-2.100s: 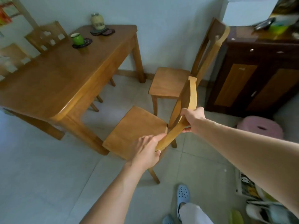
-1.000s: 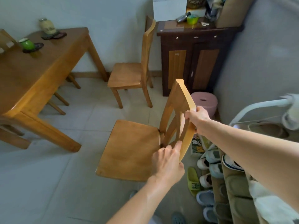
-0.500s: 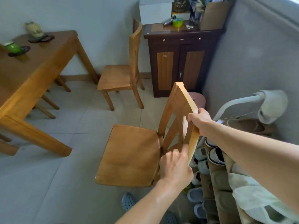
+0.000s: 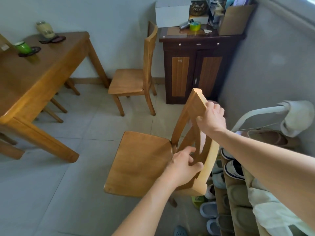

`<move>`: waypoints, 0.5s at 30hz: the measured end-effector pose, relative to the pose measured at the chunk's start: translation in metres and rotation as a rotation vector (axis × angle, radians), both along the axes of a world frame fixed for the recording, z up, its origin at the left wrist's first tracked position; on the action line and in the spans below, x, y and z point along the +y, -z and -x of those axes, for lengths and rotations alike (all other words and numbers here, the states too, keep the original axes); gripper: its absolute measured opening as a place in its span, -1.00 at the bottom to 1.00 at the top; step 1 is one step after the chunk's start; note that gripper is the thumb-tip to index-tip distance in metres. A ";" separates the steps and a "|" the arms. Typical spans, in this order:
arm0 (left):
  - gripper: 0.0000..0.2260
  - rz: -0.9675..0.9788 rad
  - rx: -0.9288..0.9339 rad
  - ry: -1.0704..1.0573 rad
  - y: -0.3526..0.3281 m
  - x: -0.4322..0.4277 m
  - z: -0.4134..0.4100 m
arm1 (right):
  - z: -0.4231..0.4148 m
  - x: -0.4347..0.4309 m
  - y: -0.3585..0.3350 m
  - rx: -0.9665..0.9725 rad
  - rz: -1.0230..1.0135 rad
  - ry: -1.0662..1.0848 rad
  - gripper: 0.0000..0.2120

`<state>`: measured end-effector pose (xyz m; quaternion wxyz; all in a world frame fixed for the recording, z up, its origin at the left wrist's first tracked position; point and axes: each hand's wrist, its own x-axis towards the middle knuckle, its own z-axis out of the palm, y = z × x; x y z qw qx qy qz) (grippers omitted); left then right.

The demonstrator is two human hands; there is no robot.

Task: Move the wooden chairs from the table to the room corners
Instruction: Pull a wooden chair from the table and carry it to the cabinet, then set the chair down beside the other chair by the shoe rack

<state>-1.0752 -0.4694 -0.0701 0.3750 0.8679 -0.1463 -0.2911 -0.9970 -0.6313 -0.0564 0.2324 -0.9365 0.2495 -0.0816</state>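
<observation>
A wooden chair (image 4: 141,160) stands on the tiled floor just in front of me, its back turned toward the shoe rack on the right. My right hand (image 4: 211,118) is closed over the far end of the chair's top rail. My left hand (image 4: 182,165) is at the near end of the backrest with fingers spread; its thumb rests against the rail but nothing is clasped. A second wooden chair (image 4: 126,80) stands by the back wall between the wooden table (image 4: 34,74) and a dark cabinet. Legs of further chairs show under the table's left side.
The dark cabinet (image 4: 196,72) with clutter on top fills the back right corner. A shoe rack (image 4: 238,193) with several shoes and a white rail (image 4: 255,111) holding a cloth line the right wall. A green mug (image 4: 23,46) and a jar sit on the table.
The chair has come away from the table toward the right wall beside the shoe rack. My left hand has loosened from the backrest and its fingers have spread. My right hand keeps its hold.
</observation>
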 end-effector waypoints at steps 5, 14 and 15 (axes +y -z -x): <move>-0.56 0.226 0.118 -0.268 -0.006 0.057 -0.020 | -0.013 0.063 -0.009 -0.082 -0.273 -0.210 -0.51; -0.69 0.489 0.085 -0.731 -0.038 0.240 -0.063 | -0.062 0.232 -0.022 -0.104 -0.756 -0.142 -0.61; -0.71 0.520 0.080 -0.786 -0.043 0.261 -0.068 | -0.067 0.250 -0.025 -0.110 -0.789 -0.144 -0.60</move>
